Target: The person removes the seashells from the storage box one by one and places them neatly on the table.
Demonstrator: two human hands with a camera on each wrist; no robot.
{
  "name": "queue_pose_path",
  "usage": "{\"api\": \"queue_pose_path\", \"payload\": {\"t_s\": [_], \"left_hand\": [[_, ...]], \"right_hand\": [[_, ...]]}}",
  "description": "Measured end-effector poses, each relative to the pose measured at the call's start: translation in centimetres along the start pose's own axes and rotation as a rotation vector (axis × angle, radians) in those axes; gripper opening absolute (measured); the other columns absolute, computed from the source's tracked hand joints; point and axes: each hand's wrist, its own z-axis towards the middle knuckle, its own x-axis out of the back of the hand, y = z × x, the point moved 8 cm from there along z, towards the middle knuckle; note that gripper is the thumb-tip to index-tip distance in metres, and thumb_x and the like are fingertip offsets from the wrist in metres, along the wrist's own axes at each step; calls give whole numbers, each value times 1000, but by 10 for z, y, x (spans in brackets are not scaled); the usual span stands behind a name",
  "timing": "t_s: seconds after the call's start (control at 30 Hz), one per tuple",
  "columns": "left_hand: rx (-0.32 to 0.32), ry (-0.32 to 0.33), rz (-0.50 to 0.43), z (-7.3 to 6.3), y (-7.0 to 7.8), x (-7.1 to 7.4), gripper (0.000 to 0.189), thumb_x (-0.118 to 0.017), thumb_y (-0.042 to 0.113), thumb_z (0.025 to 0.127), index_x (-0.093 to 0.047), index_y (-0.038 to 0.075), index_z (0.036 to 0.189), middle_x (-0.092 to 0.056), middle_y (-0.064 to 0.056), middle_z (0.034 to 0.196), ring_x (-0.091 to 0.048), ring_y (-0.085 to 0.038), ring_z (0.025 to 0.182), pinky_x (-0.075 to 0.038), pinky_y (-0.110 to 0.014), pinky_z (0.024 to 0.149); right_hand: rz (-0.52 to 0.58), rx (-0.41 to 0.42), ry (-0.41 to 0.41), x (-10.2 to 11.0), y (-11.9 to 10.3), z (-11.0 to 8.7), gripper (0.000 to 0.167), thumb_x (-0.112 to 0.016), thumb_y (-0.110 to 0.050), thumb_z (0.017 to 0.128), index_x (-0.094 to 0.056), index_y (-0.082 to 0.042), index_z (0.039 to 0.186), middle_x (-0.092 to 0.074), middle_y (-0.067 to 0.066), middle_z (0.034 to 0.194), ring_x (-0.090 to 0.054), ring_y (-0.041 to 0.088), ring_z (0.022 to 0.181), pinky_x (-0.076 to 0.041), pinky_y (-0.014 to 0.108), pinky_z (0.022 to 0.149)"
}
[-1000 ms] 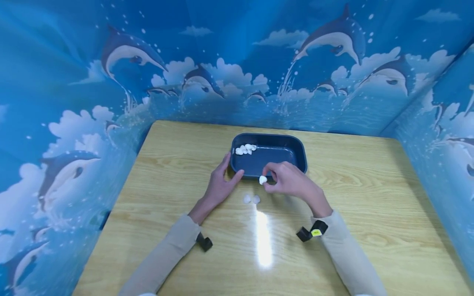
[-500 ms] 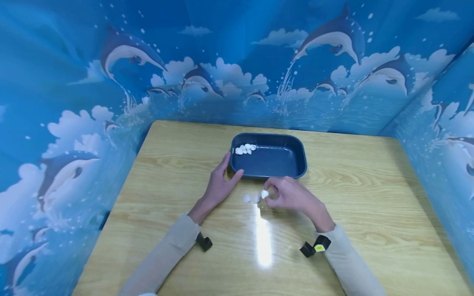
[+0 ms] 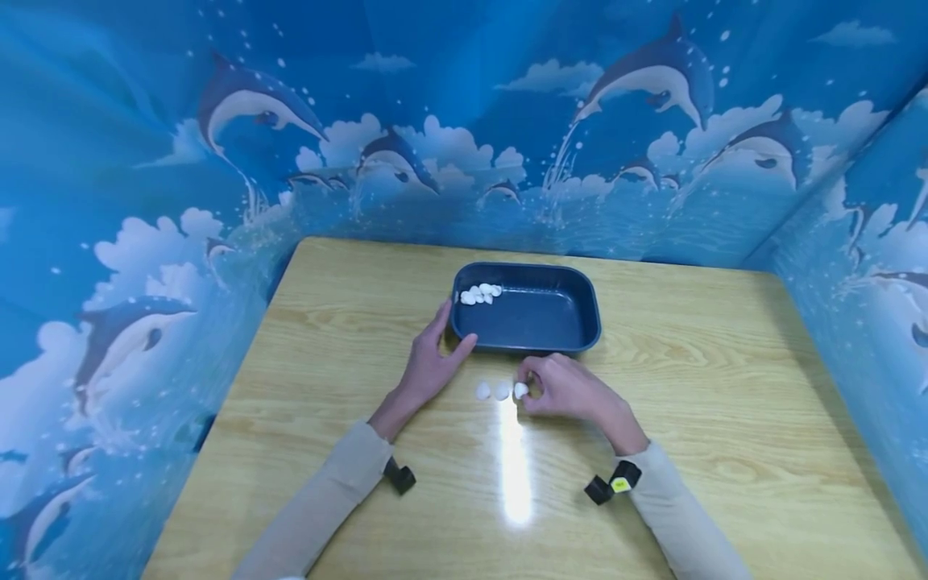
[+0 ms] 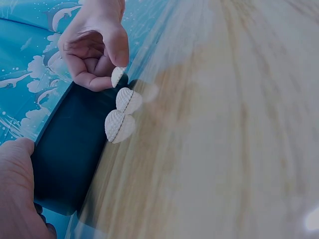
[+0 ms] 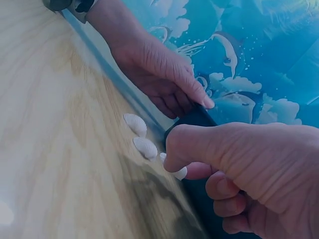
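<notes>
A dark blue tray (image 3: 544, 325) stands on the table with several white seashells (image 3: 480, 293) heaped in its far left corner. My left hand (image 3: 428, 366) rests at the tray's left front corner, thumb and fingers spread against its walls. In front of the tray, my right hand (image 3: 569, 391) pinches a white seashell (image 3: 520, 391) between thumb and index finger, low over the table. Two ribbed white seashells lie in a row to its left, a middle shell (image 3: 502, 391) and a leftmost shell (image 3: 483, 391). In the right wrist view, my thumb partly hides the pinched shell (image 5: 180, 173).
The wooden table (image 3: 725, 387) extends to both sides and towards me. A blue dolphin-print cloth (image 3: 464, 121) hangs behind it and along the sides. A bright light reflection (image 3: 516, 475) lies on the tabletop.
My right hand has brought the pinched seashell from the tray's front rim down to the table, to the right end of the shell row. My left hand has stayed in place.
</notes>
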Motion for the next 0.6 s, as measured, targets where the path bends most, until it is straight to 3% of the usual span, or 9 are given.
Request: {"api": "queue_pose_path", "payload": {"t_s": [0.6], "left_hand": [[7,-4,-7,-1,4,-1,86,-66,45,102,-26,0,163,-25,-20,170,-24,-25,157,-27,-44,127]], "right_hand": [[3,-1,-9,-9,11,1,19,-77,-19,80,-70,-15,97,-47,-14,62,-41,0,54,-34,20,49]]}}
